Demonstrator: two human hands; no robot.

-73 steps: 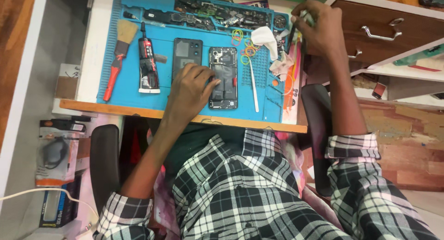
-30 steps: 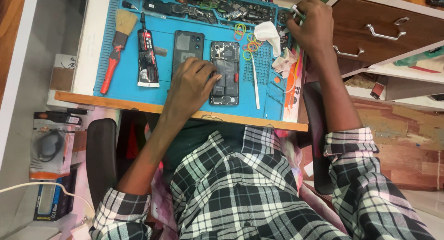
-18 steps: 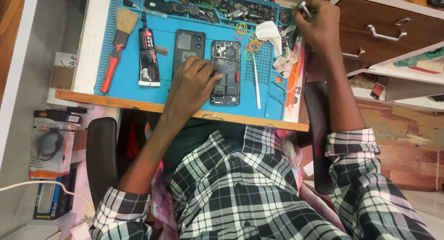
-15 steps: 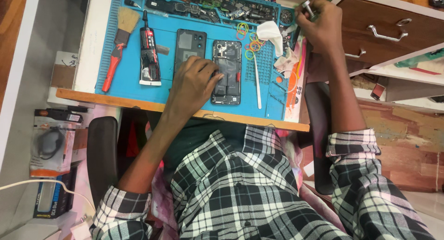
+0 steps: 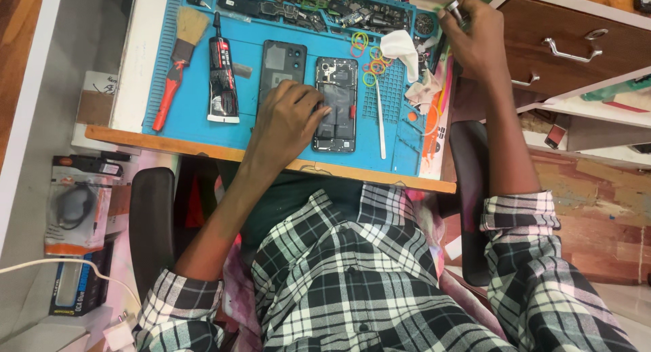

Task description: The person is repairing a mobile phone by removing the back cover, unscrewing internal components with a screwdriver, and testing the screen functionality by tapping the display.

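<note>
An opened black phone (image 5: pixel 337 104) lies on the blue work mat (image 5: pixel 237 131), its inner parts showing. My left hand (image 5: pixel 288 121) rests on the phone's left edge and holds it steady. The phone's dark back cover (image 5: pixel 283 60) lies just beyond that hand. My right hand (image 5: pixel 475 40) is raised at the mat's far right corner, closed around a small metal tool (image 5: pixel 454 11) whose tip sticks out above the fingers. White tweezers (image 5: pixel 380 125) lie right of the phone.
A red-handled brush (image 5: pixel 178 67) and a black glue tube (image 5: pixel 221 74) lie at the mat's left. Coloured rubber bands (image 5: pixel 369 57), a white cloth (image 5: pixel 401 50) and several loose parts (image 5: pixel 319 6) fill the far edge. A wooden drawer (image 5: pixel 576 40) stands right. Packaged items (image 5: pixel 78 209) lie left on the floor.
My right hand has lifted from the mat's right edge toward the far right corner with the small tool in it. The left hand has stayed on the phone.
</note>
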